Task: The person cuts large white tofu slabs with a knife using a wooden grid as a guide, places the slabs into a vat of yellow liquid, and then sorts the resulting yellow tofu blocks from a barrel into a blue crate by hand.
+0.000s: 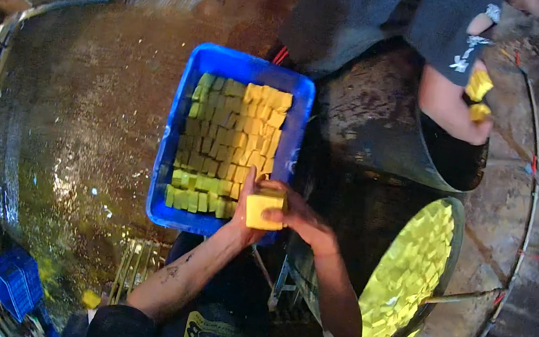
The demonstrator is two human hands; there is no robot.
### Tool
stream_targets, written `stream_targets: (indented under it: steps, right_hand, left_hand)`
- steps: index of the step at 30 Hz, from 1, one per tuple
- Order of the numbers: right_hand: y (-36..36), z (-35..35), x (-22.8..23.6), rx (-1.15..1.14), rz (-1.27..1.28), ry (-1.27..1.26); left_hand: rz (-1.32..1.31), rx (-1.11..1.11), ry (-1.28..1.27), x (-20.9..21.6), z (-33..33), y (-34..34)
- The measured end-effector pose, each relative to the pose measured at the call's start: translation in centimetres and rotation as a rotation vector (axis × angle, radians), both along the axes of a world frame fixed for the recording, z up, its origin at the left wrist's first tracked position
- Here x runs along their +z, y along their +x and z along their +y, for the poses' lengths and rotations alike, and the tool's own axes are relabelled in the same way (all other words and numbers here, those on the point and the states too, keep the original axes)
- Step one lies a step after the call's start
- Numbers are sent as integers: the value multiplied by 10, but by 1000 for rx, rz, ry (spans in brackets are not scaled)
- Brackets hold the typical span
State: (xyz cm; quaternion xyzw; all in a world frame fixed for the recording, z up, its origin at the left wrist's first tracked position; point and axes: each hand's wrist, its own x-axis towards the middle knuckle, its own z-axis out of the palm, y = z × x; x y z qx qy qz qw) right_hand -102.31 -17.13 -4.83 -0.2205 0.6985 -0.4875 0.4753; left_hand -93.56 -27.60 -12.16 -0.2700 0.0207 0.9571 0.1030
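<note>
Between my hands, over the near right part of a blue crate [244,59], is a yellow block [263,212] that looks like tofu. My left hand [245,217] presses against its left side. My right hand [298,211] is closed round it from the right, with the fingers partly hidden. Whether it is one block or a small stack, I cannot tell. Inside the crate, similar yellow blocks [221,116] stand in close rows, the left ones darker in shadow.
At the right, a round drum [457,228] holds many yellow pieces. Behind it, another person's hand [474,129] is over a dark drum [387,127], with yellow blocks by it. A small blue basket [15,284] stands at lower left, on the wet brown floor [84,106].
</note>
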Motion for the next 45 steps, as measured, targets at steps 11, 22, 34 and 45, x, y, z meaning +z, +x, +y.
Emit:
stream_targets:
  steps: [11, 22, 34, 45]
  right_hand:
    - [37, -83, -196, 395, 421, 1051]
    - [29, -21, -220, 509, 405, 730]
    - [67, 111, 105, -592, 795, 107]
    - [39, 341, 80, -188, 835, 1218]
  left_hand:
    - [178, -432, -1043, -310, -82, 81]
    - [282, -785, -1471, -275, -53, 41]
    - [339, -47, -1949, -56, 25, -39]
    - [2280, -1042, -1991, 163, 269, -171]
